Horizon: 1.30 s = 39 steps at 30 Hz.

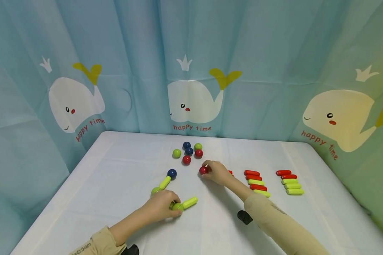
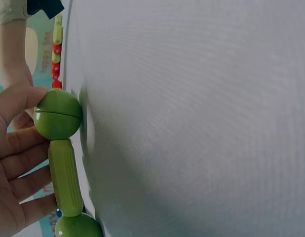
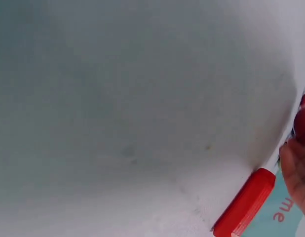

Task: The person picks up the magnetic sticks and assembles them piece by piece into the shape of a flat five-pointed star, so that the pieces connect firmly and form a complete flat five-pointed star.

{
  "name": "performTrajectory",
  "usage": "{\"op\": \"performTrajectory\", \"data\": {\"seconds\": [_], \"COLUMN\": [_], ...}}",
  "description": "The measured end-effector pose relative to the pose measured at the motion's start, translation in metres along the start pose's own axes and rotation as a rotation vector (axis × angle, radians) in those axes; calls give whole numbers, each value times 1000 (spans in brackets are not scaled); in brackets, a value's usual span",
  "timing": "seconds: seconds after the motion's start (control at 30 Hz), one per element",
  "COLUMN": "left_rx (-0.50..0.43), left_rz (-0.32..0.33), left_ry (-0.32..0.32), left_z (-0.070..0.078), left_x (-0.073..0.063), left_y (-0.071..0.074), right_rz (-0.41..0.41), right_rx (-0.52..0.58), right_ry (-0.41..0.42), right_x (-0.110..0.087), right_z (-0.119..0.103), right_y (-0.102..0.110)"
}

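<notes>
My left hand [image 1: 161,205] grips a green ball [image 1: 177,208] between thumb and fingers, low over the table. A yellow-green stick [image 1: 190,202] reaches right from that ball. In the left wrist view, another green stick [image 2: 66,177] joins the held ball to a second green ball [image 2: 78,226], alongside my spread fingers. Beyond the hand, a further stick [image 1: 165,182] runs from that second ball up to a blue ball [image 1: 172,173]. My right hand [image 1: 217,173] pinches a red ball [image 1: 204,170] at the table's middle. A red stick [image 3: 245,203] lies near this hand.
Several blue, green and red balls [image 1: 186,160] are grouped at the back middle. Red and yellow-green sticks lie in two columns on the right, the nearer column [image 1: 256,182] partly behind my right forearm, the other column [image 1: 290,181] farther right. A blue curtain [image 1: 140,71] hangs behind the white table [image 1: 115,156].
</notes>
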<state>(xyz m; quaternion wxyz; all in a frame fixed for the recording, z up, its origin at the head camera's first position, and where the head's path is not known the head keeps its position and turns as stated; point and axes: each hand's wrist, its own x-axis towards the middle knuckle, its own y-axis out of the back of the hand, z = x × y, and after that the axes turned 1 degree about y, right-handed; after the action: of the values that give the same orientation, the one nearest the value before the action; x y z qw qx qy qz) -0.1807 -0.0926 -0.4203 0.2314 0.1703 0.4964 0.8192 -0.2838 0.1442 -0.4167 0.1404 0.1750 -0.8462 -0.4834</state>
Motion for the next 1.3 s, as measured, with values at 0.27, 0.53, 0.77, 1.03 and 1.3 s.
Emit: {"op": "performTrajectory", "data": {"seconds": [0.27, 0.53, 0.77, 1.03, 1.3], "left_rx": [-74, -50, -23, -29, 54], "left_rz": [-14, -22, -49, -130, -152], "left_ry": [-36, -82, -103, -103, -155], "left_z": [-3, -4, -3, -3, -15], "left_x": [-4, -11, -12, -8, -11], "left_y": [-2, -1, 3, 8, 24], "right_rz": [-239, -456, -478, -441, -398], "right_rx": [153, 239, 224, 225, 236], "right_ry": [153, 164, 194, 236, 223], "right_x": [-31, -59, -62, -60, -60], "right_z": [0, -10, -18, -17, -15], "right_y": [10, 8, 4, 4, 5]}}
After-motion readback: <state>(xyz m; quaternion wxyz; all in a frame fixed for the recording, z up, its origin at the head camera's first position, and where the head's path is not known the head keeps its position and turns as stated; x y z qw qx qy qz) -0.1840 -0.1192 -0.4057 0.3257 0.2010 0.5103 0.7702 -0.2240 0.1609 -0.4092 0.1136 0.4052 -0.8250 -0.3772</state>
